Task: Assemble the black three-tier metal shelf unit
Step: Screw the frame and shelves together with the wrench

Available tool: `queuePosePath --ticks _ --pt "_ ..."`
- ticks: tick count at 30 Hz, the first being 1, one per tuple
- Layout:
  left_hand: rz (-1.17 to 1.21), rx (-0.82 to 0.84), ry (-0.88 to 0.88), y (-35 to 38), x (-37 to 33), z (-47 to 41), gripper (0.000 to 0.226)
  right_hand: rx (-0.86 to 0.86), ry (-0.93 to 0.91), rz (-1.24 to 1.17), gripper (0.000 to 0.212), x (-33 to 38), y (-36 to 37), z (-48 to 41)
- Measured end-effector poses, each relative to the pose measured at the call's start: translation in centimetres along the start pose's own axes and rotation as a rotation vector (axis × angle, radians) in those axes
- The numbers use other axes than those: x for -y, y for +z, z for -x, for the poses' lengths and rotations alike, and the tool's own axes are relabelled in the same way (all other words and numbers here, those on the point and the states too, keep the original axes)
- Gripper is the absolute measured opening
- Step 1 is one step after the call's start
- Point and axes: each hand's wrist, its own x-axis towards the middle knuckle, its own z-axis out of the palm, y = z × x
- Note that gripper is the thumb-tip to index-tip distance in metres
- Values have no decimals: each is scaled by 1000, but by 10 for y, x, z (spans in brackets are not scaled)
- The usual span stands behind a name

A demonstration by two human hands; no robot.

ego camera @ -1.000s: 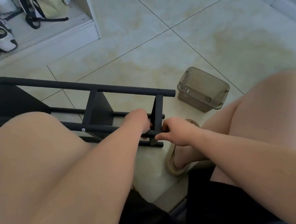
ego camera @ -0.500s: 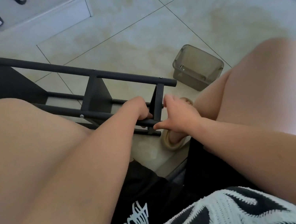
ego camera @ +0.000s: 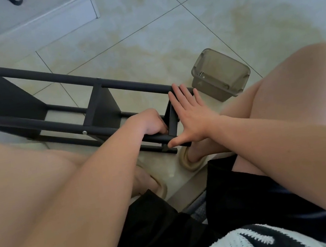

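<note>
Head view: left hand (ego camera: pixel 150 123) grips the shelf's near rail (ego camera: pixel 57 127), flat-spread right hand (ego camera: pixel 193 116) presses the end panel (ego camera: pixel 172 123); uneven pushing may pinch fingers.

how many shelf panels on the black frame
3 on the frame: left panel at the far left end, middle panel halfway along, right panel between the left hand and right hand.

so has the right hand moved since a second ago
Yes: the right hand opened and spread up the end panel of the shelf unit, towards its top rail.
</note>
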Motion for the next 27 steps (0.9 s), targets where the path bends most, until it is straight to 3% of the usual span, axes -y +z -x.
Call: queuePosePath --ticks 12,23,27 --pt "-7 45 -6 -19 -9 -24 5 -7 -83 -5 146 -20 -13 -26" --pt "288 203 -31 -28 1 -29 35 -49 -94 -20 145 -19 -9 -28" --pt "390 282 -27 -29 5 -31 27 -49 -90 -23 145 -19 -9 -28"
